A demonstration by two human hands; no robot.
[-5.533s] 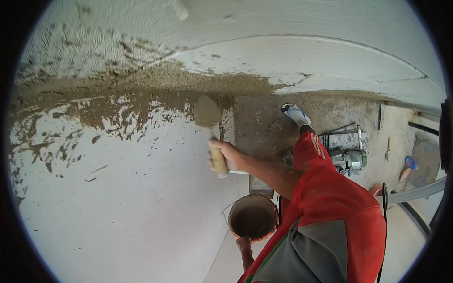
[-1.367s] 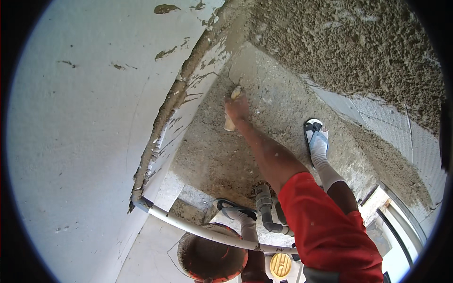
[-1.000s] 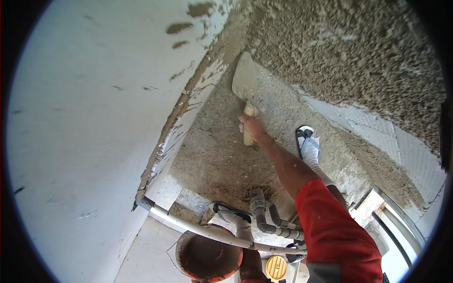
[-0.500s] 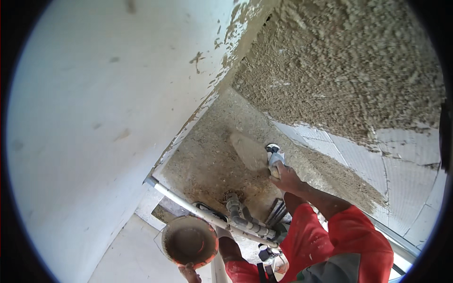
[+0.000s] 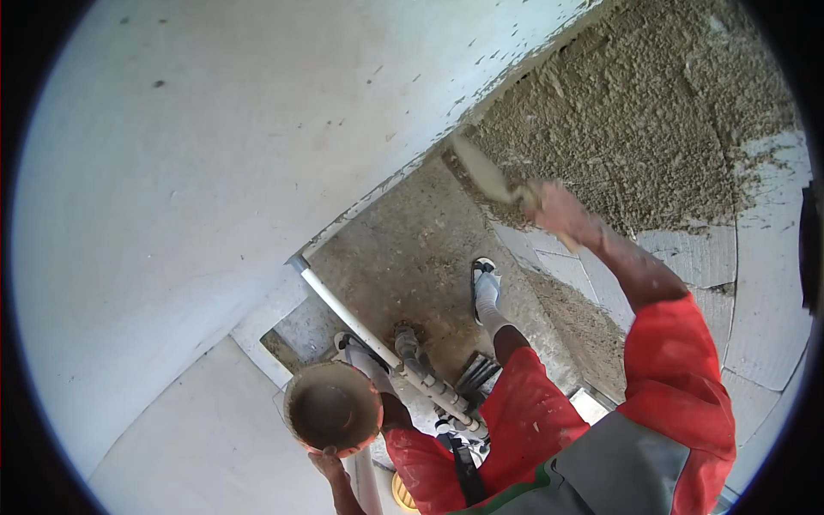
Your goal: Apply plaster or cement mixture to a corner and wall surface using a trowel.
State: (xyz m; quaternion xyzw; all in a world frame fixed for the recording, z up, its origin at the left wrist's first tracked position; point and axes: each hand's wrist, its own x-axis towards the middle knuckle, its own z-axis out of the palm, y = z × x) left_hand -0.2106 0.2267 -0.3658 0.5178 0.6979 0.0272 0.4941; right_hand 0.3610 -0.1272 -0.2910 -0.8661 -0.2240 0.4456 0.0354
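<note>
My right hand is closed round the handle of a trowel. The mortar-coated blade of the trowel lies at the lower edge of the rough mortar on the right wall, near the corner; whether it touches cannot be seen. Low on the left, my left hand grips the rim of an orange-red bucket. Wet grey-brown mortar coats the inside of the bucket, and its mouth faces up.
A smooth, spattered white wall rises at left. White pipe crosses above the concrete floor, beside grey pipe fittings and dark bars. Bare pale blocks show below the mortar. My feet stand either side of the pipes.
My right hand has raised the trowel from above the floor, forward to the mortared wall near the corner. The bucket has shifted slightly left and up in the picture, still in my left hand.
</note>
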